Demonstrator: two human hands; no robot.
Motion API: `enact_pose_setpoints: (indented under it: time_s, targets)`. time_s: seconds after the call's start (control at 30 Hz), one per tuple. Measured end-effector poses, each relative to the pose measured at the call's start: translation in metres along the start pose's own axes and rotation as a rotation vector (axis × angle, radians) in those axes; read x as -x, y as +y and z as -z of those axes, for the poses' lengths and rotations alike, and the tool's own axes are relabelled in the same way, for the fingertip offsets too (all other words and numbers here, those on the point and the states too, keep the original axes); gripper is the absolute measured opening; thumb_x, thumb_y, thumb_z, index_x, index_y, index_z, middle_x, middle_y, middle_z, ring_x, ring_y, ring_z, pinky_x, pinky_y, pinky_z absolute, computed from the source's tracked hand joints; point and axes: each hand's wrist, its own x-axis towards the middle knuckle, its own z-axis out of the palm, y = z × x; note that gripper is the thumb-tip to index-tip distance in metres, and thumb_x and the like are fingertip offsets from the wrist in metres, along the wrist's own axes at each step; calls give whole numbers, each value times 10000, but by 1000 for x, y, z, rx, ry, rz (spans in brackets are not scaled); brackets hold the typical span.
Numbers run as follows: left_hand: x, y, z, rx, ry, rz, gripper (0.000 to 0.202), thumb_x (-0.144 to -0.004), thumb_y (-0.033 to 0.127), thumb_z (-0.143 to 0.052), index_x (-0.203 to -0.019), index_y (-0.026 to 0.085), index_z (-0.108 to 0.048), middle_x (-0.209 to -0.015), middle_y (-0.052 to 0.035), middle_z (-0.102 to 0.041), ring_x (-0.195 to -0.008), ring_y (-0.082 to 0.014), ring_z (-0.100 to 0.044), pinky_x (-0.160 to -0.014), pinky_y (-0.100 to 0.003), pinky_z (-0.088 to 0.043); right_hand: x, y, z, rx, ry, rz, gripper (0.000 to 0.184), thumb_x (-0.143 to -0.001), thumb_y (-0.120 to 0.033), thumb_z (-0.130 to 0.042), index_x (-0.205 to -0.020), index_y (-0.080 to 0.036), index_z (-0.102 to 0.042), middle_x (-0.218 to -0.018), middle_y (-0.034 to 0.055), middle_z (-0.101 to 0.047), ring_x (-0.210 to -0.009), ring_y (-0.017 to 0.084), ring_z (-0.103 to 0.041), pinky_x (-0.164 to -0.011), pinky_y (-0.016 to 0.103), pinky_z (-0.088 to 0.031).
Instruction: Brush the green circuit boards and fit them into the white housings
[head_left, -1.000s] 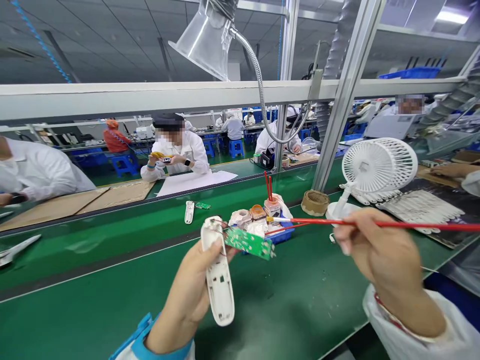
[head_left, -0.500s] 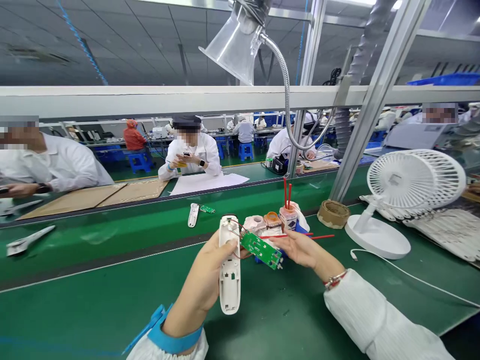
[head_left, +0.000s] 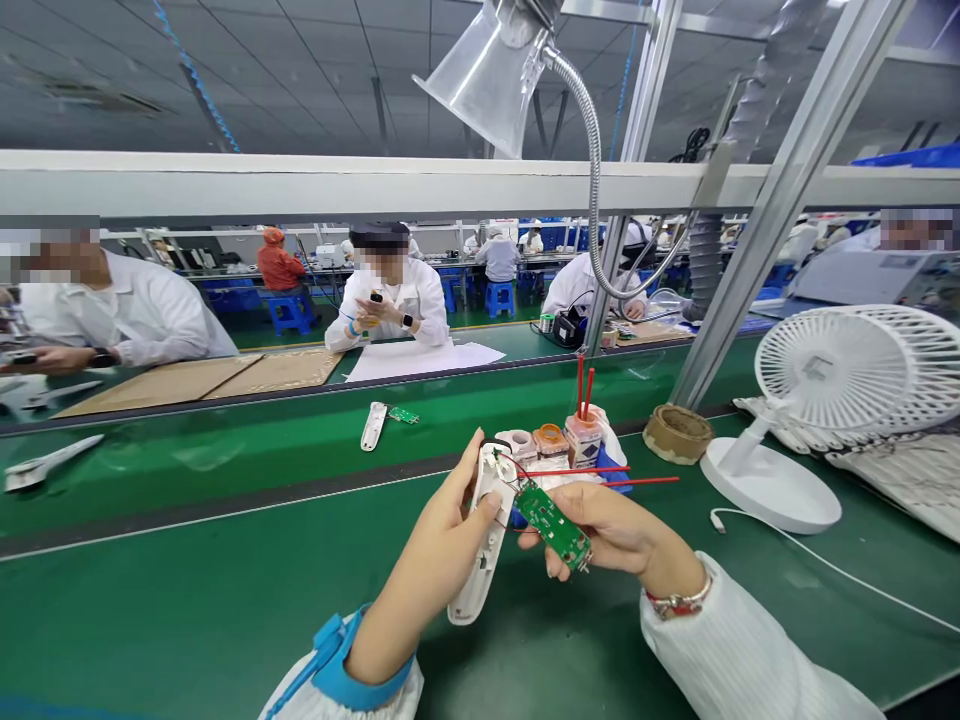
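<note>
Shell of white plastic (head_left: 474,590), now tipped toward 1 o'clock, sits clamped in the curled fingers of the left hand (head_left: 427,570). Fingers of the right hand (head_left: 607,530) pinch together on one green circuit board (head_left: 553,528), both held above the green bench mat (head_left: 225,620). At 11 o'clock lie one more shell (head_left: 373,426) and board (head_left: 403,415); at 12 o'clock stand two red sticks (head_left: 583,390).

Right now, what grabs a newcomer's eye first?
The left hand grips a white plastic housing and the right hand a green circuit board, front and centre, thin red wires between them. Right of them stands a white desk fan; overhead hangs a clear funnel hood on a metal hose.
</note>
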Motion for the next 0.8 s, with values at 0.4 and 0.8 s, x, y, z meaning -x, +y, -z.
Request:
enact_pose_setpoints:
  time_s: [0.4, 0.8]
  targets:
    - [-10, -10, 0, -937, -34, -250, 634, -768, -15, -317, -1243, 333, -553, -1120, -74, -591, -880, -188, -594, -726, -298, -476, 2, -3, -16, 218, 219, 64, 387, -667, -303, -785, -975, -132, -626, -779, 18, -585, -712, 152, -638, -652, 271, -550]
    - [-18, -33, -6, -1151, 67, -335, 535, -781, 17, -393, -1212, 277, -574, -1250, -96, -552, -868, -214, -633, -648, -277, -488, -17, -5, -41, 284, 530, 235, 376, -728, -379, -715, -986, -127, -607, -796, 22, -576, -696, 149, -610, -613, 291, -566]
